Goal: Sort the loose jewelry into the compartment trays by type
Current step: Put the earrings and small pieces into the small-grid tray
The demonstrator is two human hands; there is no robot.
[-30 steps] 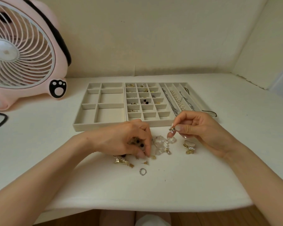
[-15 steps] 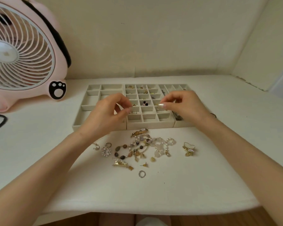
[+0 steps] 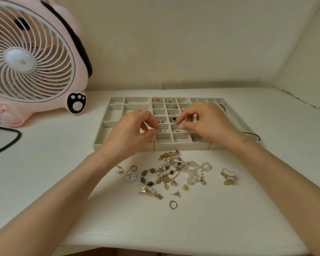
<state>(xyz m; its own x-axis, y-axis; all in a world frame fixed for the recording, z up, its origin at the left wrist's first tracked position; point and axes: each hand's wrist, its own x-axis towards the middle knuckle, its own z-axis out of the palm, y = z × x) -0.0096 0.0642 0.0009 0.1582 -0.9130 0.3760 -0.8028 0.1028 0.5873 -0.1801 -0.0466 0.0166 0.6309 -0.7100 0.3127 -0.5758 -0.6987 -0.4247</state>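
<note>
Three beige compartment trays sit side by side: a left tray (image 3: 116, 100) with large cells, a middle grid tray (image 3: 181, 145) holding small earrings, and a right tray (image 3: 201, 99) with long slots. My left hand (image 3: 129, 134) hovers over the grid's left edge, thumb and forefinger pinched on a tiny gold earring (image 3: 160, 129). Beside it over the grid, my right hand (image 3: 209, 124) is pinched on a piece too small to make out. In front of the trays lies the loose pile: a brown beaded bracelet (image 3: 151, 177), clear-bead bracelet (image 3: 194, 170), silver ring (image 3: 173, 204), butterfly brooch (image 3: 228, 176), crystal earring (image 3: 131, 175) and gold clip (image 3: 169, 154).
A pink cat-shaped fan (image 3: 31, 58) stands at the back left. A black cable (image 3: 6, 143) loops at the left edge. A thin black cord (image 3: 251, 134) trails from the right tray. Walls close the back and right; the table's front edge runs below the pile.
Both hands rose from the loose pile to the grid tray, each pinching a small piece. The pile the left hand covered is now in view.
</note>
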